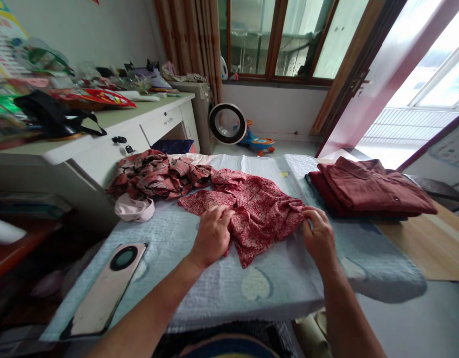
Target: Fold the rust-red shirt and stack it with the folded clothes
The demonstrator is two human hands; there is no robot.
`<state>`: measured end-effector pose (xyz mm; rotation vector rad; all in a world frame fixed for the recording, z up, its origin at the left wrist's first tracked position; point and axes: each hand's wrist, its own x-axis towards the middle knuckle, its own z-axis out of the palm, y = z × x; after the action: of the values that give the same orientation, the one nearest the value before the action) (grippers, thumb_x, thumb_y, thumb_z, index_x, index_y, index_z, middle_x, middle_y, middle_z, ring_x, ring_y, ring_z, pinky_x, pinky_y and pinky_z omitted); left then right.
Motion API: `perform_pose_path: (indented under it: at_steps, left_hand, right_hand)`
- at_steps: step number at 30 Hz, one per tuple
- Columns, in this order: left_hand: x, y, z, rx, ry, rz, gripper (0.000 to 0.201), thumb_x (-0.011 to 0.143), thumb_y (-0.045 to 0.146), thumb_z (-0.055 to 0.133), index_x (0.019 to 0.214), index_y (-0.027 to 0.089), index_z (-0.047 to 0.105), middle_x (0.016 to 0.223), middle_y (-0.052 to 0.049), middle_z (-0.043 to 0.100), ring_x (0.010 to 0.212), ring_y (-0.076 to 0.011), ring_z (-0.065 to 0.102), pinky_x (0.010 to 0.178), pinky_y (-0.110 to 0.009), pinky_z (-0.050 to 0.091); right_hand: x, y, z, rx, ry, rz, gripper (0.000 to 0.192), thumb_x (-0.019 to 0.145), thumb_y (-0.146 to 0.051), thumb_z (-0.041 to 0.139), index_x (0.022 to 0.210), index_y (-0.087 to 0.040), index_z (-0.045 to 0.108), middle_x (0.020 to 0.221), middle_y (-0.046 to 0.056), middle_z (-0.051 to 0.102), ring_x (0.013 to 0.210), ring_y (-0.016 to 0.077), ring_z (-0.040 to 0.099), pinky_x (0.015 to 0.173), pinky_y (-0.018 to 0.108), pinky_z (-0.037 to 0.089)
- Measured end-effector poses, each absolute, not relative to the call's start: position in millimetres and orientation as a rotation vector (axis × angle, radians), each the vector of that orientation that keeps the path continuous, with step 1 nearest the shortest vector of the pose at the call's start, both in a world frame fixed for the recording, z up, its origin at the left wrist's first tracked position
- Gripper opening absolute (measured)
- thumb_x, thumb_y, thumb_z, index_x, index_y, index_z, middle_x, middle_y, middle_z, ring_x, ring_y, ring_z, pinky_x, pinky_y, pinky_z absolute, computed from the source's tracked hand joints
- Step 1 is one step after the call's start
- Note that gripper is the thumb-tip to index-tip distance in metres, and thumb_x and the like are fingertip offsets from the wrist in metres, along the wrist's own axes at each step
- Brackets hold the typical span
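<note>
A red garment with a small pale print (263,204) lies rumpled on the light blue cloth (289,283) that covers the table. My left hand (213,233) grips its near left part, fingers closed on the fabric. At the garment's right end, my right hand (319,231) pinches the edge between thumb and fingers. Behind my left hand is a crumpled heap of darker red patterned fabric (151,174). A pale pink fabric band (134,208) sits against that heap. The garment's exact kind cannot be made out in its folds.
To the right, folded dark red clothes (374,186) are stacked near the wooden surface (426,243). A pale phone (106,288) lies at the front left. The white desk (128,134) at left carries clutter. A washing machine's open round door (228,123) stands beyond the table.
</note>
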<state>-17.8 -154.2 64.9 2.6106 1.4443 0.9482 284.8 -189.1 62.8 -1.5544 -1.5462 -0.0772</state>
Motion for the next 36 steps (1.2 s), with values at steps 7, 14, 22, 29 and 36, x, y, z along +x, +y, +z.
perform_pose_path:
  at_steps: [7,14,22,29,36]
  left_hand:
    - [30,-185,43,2.703,1.118,0.429,0.030,0.085,0.029,0.061,0.114,0.023,0.059,0.122,-0.009,0.058,0.115,-0.0272,0.050,0.099,-0.044,0.042]
    - [29,-186,51,2.612,0.930,0.393,0.012,0.091,0.019,0.051,0.086,0.018,0.062,0.089,-0.007,0.065,0.088,-0.0210,0.057,0.083,-0.034,0.045]
    - [17,-190,74,2.238,0.904,0.355,0.006,0.083,0.019,0.056,0.080,0.018,0.062,0.085,-0.002,0.065,0.081,-0.0165,0.059,0.075,-0.025,0.044]
    - [24,-189,78,2.401,1.093,0.726,0.026,0.085,0.028,0.059,0.110,0.020,0.058,0.119,-0.010,0.058,0.113,-0.0261,0.051,0.102,-0.043,0.040]
    - [60,-191,60,2.500,1.147,0.541,0.056,0.083,0.047,0.063,0.134,0.028,0.050,0.146,-0.014,0.038,0.134,-0.0369,0.035,0.109,-0.057,0.031]
  right_hand:
    - [242,-200,94,-1.246,-1.739,0.419,0.014,0.080,-0.015,0.047,0.081,-0.022,0.059,0.116,0.009,0.064,0.110,0.0230,0.058,0.096,0.038,0.045]
    - [234,-204,71,-1.255,-1.730,0.576,0.017,0.081,-0.015,0.048,0.083,-0.021,0.064,0.110,0.007,0.066,0.106,0.0207,0.060,0.096,0.036,0.044]
    - [240,-214,93,-1.089,-1.671,0.981,0.020,0.088,-0.031,0.056,0.101,-0.022,0.068,0.110,0.007,0.069,0.102,0.0218,0.063,0.091,0.035,0.049]
    - [255,-175,83,-1.429,-1.594,0.761,0.024,0.084,-0.038,0.055,0.089,-0.020,0.070,0.088,0.004,0.071,0.082,0.0183,0.063,0.079,0.030,0.049]
    - [294,-91,58,-1.876,-1.265,0.479,0.029,0.069,-0.033,0.065,0.093,-0.017,0.067,0.085,0.006,0.069,0.076,0.0180,0.061,0.067,0.027,0.045]
